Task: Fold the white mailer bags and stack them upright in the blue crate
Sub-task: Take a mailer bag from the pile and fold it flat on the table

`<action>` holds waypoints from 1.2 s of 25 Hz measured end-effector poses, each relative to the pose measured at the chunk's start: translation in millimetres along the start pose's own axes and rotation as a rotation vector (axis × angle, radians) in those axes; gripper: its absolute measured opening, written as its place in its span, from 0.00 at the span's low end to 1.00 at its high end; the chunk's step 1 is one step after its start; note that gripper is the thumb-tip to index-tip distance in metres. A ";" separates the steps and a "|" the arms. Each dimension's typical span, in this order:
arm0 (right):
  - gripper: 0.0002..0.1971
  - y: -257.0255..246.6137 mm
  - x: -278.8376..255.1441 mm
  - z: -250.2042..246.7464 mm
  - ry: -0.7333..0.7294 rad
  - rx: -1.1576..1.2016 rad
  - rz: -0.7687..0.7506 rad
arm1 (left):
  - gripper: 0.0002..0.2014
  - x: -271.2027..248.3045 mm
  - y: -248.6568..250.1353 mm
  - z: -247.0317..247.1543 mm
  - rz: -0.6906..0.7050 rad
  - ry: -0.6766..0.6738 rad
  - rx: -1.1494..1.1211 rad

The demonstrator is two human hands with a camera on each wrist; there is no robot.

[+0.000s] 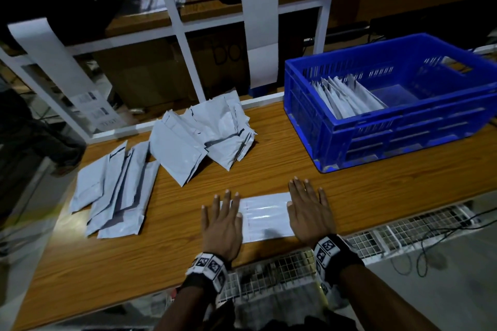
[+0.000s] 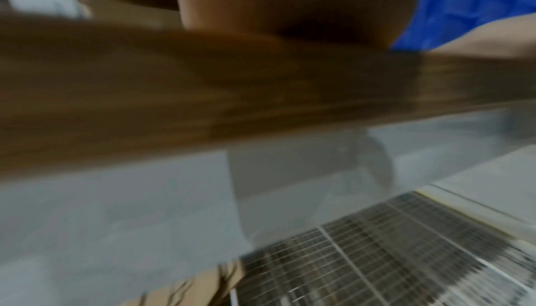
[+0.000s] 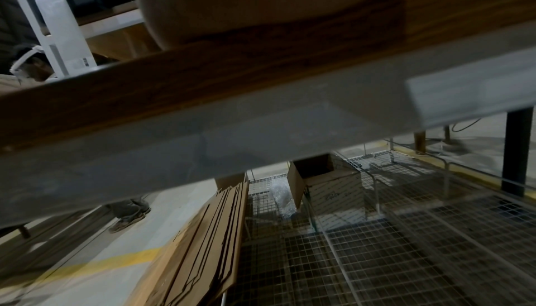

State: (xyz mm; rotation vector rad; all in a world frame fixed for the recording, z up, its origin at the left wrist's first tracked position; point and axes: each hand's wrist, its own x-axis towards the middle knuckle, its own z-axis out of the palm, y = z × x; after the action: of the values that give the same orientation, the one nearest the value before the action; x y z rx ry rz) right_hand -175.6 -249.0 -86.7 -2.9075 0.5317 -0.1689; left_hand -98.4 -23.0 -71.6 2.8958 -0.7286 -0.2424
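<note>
Wooden table point(image 1: 269, 169): near edge, mailer bag point(image 1: 265, 216) is pressed flat under left hand point(image 1: 220, 226) and right hand point(image 1: 309, 212), fingers straight and spread. Loose bags point(image 1: 172, 158) are piled farther left. Blue crate point(image 1: 376, 126) far right, folded bags point(image 1: 347, 97) stood upright inside.

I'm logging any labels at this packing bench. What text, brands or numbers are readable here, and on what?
"Do": partial dark letters on the cardboard box behind the white frame; the rest is hidden.
Paper sheets taped to the frame at left: printed, too blurred to read.
Wristband markers: black-and-white square patterns, no words.
Cardboard box under the table: handwriting, illegible.
White mailer bag and blue crate: no readable text.
</note>
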 end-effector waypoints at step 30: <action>0.45 1.4 -4.3 -10.5 -0.173 -0.084 -0.036 | 0.29 -3.0 -10.4 -4.6 0.002 0.011 -0.047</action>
State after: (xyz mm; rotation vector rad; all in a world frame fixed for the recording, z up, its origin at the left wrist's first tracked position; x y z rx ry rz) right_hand -181.6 -250.3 -77.1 -2.9761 0.4686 0.1024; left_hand -95.4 -12.1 -68.7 2.8493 -0.7136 -0.2400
